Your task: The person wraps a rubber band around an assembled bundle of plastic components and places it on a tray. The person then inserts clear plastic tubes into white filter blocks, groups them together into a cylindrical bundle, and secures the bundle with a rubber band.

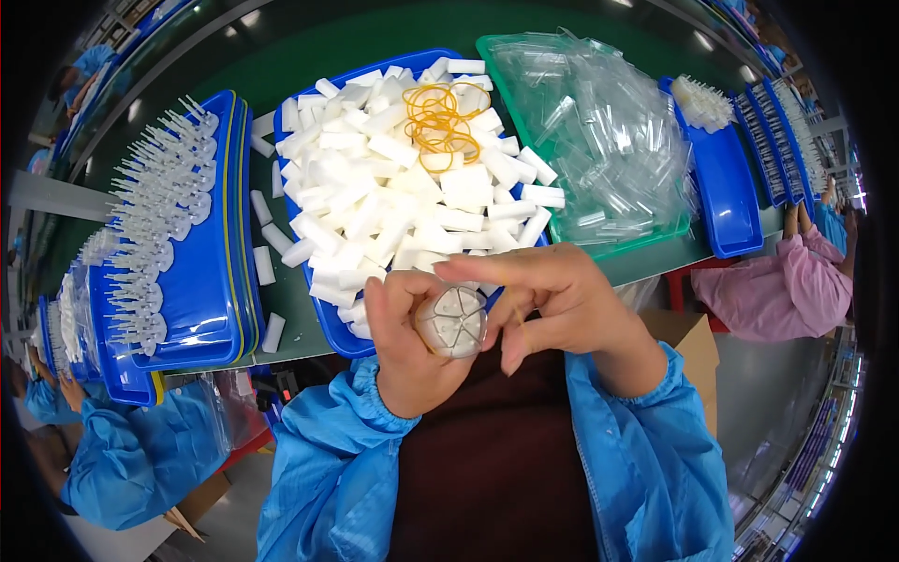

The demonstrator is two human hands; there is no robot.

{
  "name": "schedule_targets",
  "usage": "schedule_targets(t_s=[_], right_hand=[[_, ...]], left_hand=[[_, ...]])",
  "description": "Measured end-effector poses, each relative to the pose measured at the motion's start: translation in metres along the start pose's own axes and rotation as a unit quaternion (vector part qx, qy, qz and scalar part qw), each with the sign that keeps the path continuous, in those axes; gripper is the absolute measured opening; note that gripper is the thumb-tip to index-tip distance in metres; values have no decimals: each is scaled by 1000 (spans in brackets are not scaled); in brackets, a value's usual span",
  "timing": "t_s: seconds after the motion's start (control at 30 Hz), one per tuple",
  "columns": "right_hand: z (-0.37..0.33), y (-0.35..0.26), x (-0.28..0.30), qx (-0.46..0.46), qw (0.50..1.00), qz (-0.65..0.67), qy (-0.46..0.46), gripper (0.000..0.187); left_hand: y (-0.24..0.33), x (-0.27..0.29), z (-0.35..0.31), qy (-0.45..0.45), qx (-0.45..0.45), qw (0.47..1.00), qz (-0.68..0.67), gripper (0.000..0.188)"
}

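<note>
Two bright blue sleeves of thin, slightly glossy smock fabric, one per forearm, creased and puffed along their length. Elastic-gathered cuffs, ruched tight at each wrist. Between the sleeves a dark maroon front panel, plain; left hand (409, 348) and right hand (546, 302) bare, ungloved.

Bright even overhead light, glare on clear plastic bags (599, 122), strong fisheye bending, black vignetted corners, blurred rim
</note>
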State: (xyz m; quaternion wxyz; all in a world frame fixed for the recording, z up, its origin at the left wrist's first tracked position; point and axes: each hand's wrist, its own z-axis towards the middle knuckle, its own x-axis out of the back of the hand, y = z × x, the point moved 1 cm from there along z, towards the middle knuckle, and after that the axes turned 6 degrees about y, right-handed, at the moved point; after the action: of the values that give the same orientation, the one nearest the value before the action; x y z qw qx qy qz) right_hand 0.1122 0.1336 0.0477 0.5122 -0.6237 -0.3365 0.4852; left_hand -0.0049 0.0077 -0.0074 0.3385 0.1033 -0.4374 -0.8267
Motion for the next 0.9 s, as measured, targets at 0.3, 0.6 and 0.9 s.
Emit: schedule_targets(t_s=[0.3,0.6,0.9], right_hand=[[0,-12,-16,111,905,-399,97,43],[-1,2,-10,107,886,-437,113,47],[-5,8,-1,172,936,-296,87,84]], left_hand=[[0,0,-6,-111,-23,991,72,100],[5,-2,-3,-179,82,980,6,108],[9,4,2,-136,382,776,-483,79]])
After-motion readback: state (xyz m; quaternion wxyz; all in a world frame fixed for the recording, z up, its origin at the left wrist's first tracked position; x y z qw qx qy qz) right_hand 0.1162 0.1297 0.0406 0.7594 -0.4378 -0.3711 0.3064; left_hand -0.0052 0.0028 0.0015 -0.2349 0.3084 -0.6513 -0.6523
